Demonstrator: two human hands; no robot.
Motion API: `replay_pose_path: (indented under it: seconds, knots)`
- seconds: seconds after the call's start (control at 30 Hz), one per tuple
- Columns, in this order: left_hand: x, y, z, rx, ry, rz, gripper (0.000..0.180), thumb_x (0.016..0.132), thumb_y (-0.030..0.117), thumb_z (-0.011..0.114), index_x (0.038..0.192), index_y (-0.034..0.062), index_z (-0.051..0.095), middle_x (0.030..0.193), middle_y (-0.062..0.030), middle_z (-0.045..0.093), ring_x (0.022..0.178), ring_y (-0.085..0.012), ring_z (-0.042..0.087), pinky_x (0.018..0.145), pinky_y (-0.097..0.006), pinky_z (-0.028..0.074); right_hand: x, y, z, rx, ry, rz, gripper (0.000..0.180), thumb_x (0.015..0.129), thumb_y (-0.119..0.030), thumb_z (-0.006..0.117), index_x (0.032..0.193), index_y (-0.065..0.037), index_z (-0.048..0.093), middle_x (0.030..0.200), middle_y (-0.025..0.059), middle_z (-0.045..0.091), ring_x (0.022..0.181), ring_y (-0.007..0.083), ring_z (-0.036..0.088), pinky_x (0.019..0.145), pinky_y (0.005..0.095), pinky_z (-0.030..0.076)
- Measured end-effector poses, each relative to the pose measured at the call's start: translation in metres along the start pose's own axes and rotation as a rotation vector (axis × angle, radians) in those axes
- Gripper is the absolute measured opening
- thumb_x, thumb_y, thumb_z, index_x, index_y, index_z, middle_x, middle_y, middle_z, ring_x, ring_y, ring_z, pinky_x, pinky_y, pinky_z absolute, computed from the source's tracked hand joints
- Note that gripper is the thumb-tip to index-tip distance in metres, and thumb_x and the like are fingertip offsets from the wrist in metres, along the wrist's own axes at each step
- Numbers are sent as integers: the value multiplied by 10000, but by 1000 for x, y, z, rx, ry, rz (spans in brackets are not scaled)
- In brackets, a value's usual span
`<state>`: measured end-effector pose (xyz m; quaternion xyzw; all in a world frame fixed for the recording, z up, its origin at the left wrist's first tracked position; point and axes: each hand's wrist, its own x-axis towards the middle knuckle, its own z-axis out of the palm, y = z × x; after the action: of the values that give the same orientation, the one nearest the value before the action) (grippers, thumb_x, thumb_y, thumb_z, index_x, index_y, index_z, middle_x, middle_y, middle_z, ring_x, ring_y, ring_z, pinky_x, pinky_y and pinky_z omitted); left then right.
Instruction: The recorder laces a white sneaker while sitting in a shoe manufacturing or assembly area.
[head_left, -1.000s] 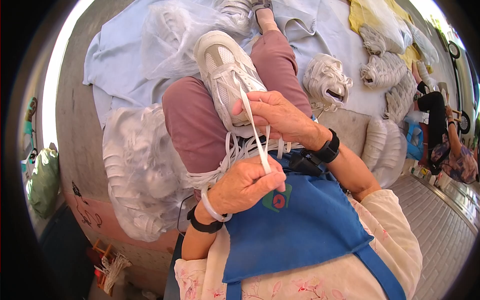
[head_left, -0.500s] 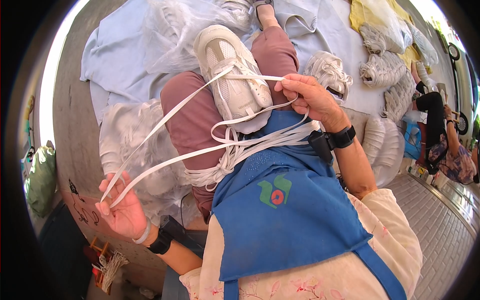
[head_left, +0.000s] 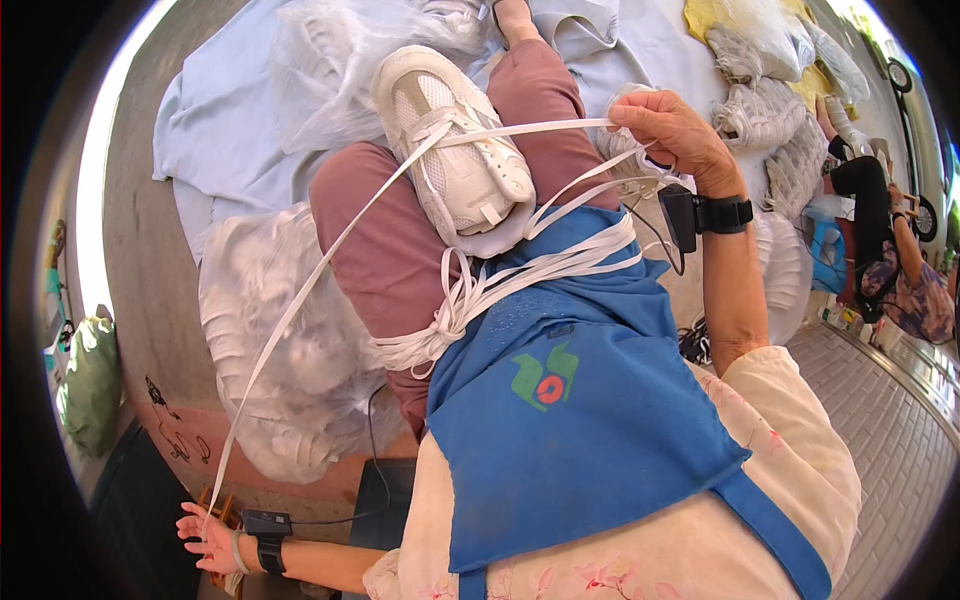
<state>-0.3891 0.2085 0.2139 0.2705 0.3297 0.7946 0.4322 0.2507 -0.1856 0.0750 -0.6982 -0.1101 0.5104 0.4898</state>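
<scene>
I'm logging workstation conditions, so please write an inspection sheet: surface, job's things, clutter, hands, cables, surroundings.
Surface: light blue cloth, wrinkled, on the ground.
Job's things: pale shoe on the lap, white lace through it; lace bundle across the apron.
Clutter: clear plastic bag at left; pale bundles upper right.
Hands: right hand pinches one strand; left hand meets another, grip unclear.
Cables: black cables at both wrist devices.
Surroundings: seated person, car, green sack.
</scene>
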Motion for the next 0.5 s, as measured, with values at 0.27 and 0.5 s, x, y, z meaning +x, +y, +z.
replay_pose_path:
  seconds: [0.27,0.5]
  knots:
    - [-199,-153,105,647,-832,-644,207,968,178,543,1057,-6,578,878,-28,573,474,-28,330,492,-184,337,15,-2,36,-807,594,-529,247,903,-201,566,972,9,676,907,153,669,811,277,626,729,329,488]
    - [-326,-265,165,819,-1531,-236,223,928,195,598,1039,3,628,906,-67,666,615,-123,563,586,-263,463,39,-23,126,-621,332,-850,134,848,-134,604,898,-29,671,844,146,644,776,330,628,703,385,493]
